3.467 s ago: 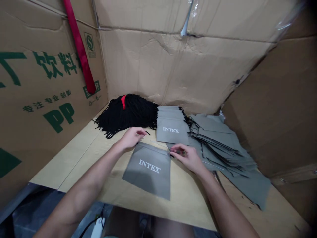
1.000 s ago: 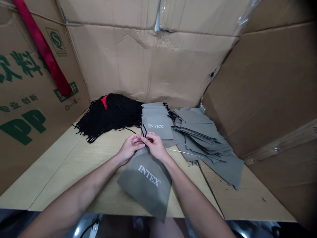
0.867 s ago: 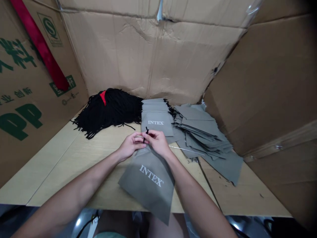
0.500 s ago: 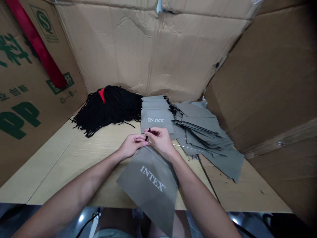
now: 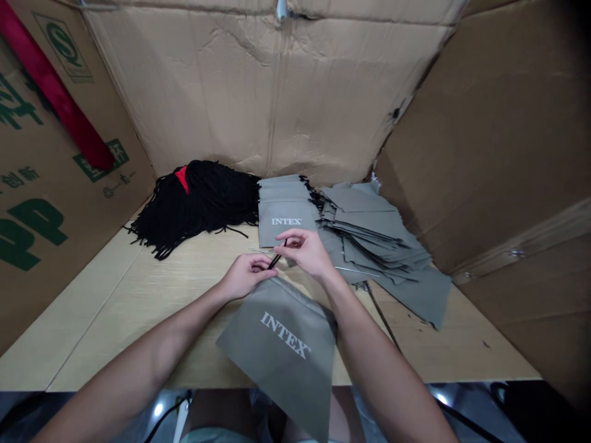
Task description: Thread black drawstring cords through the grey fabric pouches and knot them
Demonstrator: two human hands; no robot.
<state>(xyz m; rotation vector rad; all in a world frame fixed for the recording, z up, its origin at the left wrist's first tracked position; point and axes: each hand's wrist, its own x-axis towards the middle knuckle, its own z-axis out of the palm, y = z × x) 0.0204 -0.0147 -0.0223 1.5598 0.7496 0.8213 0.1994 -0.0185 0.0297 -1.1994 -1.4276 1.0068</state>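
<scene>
A grey drawstring bag [image 5: 277, 344] printed INTEX hangs tilted over the table's front edge. My left hand [image 5: 244, 275] is closed at its top corner, pinching the fabric beside a black cord [image 5: 277, 259]. Slightly higher and to the right, my right hand [image 5: 305, 251] pinches the upper part of that cord, stretched in a short double strand between both hands. Behind and under my right hand runs a thin metal rod [image 5: 355, 270]; its middle is hidden.
A heap of black cords [image 5: 198, 203] with a red tie lies at the back left. Beside it is a stack of INTEX bags [image 5: 286, 212], then a loose pile of grey bags [image 5: 383, 240]. Cardboard walls [image 5: 221, 86] enclose the wooden table [image 5: 138, 320] on three sides.
My hands have drawn apart a little, the right one up and rightward, and more black cord shows between them. The view has shifted slightly.
</scene>
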